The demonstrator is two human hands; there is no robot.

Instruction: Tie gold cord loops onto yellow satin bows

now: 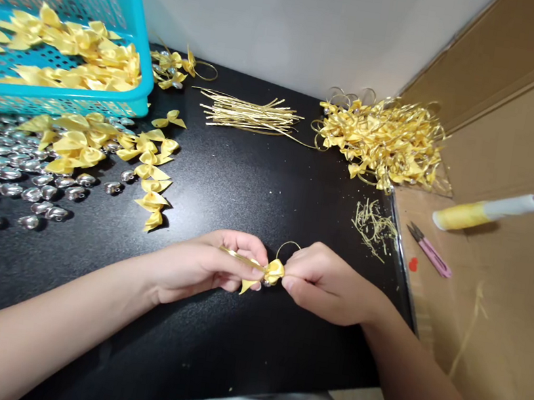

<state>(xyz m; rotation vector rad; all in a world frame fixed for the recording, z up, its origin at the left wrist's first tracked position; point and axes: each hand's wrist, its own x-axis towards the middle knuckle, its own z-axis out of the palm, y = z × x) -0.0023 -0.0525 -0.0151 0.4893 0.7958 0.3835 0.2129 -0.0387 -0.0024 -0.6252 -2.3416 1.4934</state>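
Observation:
Over the front middle of the black table, my left hand (226,262) is closed, pinching a yellow ribbon bow (276,269) by its left side. A gold tie strip (239,256) lies along its thumb, and one ribbon tail points down below the fingers. My right hand (327,283) is closed as well, thumb and forefinger pressed together at the bow's right edge. Behind the bow a thin gold cord loop (288,243) arches up toward the right hand. Something small and silvery shows under the bow, partly hidden. What lies inside the right fingertips is covered.
A turquoise basket (144,44) of yellow bows stands back left. Silver beads (12,174) and loose bows (154,185) lie before it. Behind are gold strips (252,115) and a pile of corded bows (384,140). At right: cord scraps (373,228), pink thread snips (431,251), a roll (486,212).

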